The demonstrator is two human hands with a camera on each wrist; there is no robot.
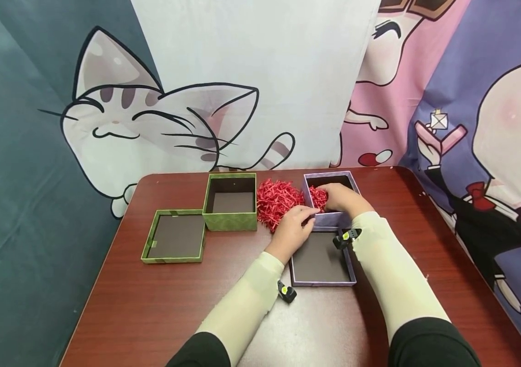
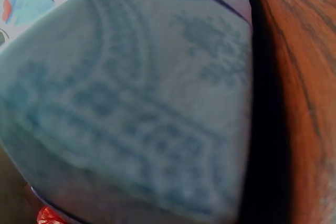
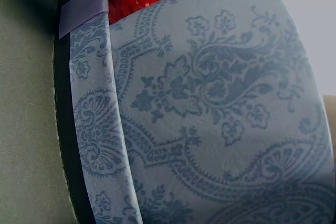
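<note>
Inside the purple patterned box point(image 1: 329, 220), a small clump of red shredded paper point(image 1: 318, 197) lies at the left side. My right hand point(image 1: 344, 199) reaches over the front wall into this box, its fingertips at the paper and partly hidden. My left hand point(image 1: 293, 227) is at the box's front left corner, fingers stretched toward the rim, with a gap between thumb and forefinger. To the left of the box lies a larger loose pile of red shredded paper point(image 1: 278, 201). The box wall point(image 2: 131, 87) fills much of the left wrist view.
A purple lid point(image 1: 322, 260) lies inner side up just in front of the purple box. On the left stand an open green box point(image 1: 230, 221) and its upturned green lid point(image 1: 177, 239). The brown table point(image 1: 150, 300) meets a printed cloth backdrop point(image 1: 260, 46) behind.
</note>
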